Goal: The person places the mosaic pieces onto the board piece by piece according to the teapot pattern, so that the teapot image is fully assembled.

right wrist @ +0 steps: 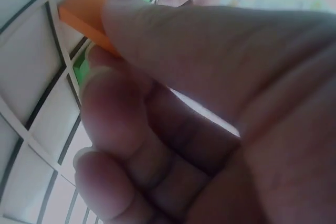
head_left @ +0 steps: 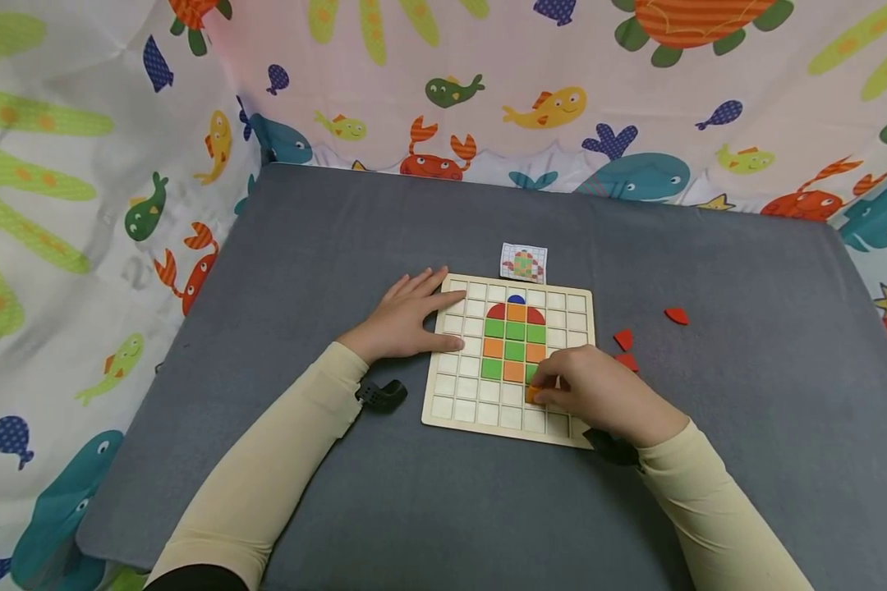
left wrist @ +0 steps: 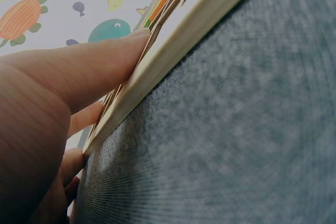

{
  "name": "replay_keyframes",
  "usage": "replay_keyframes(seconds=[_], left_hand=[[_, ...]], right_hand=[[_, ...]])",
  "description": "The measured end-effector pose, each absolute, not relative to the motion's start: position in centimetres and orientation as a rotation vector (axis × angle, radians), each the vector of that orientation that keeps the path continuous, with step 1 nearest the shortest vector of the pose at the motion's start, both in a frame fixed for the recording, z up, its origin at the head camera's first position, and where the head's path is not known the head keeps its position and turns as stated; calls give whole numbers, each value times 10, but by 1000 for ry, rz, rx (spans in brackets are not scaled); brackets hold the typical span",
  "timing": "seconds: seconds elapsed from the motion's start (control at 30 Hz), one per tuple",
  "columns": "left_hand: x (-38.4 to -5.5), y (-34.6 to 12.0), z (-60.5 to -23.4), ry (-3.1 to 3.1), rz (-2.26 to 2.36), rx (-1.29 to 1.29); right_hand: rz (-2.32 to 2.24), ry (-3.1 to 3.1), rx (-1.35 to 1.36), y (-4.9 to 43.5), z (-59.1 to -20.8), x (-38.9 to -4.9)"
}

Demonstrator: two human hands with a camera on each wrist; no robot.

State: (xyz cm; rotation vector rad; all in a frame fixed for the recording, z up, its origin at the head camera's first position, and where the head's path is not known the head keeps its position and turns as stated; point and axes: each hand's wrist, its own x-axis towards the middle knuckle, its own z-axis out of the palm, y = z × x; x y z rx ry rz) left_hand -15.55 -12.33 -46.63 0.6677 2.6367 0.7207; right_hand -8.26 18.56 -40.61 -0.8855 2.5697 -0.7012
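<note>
A square wooden grid board lies on the grey table. Green and orange square tiles fill several cells in its middle, topped by red curved pieces and a blue half-round. My left hand rests on the board's left edge with fingers spread; in the left wrist view its thumb lies over the rim. My right hand pinches an orange square tile between thumb and fingers, just below the lowest green tile at the pattern's right. The hand hides part of the board's right side.
A small printed pattern card lies just beyond the board's far edge. To the right of the board are loose red pieces. A cloth with sea animals hangs around the grey table.
</note>
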Motion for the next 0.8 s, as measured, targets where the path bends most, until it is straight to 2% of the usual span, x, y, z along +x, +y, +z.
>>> replay_keyframes(seconds=[0.8], left_hand=[[-155, -123, -465, 2640, 721, 663]], right_hand=[[-701, 2629, -945, 189, -420, -87]])
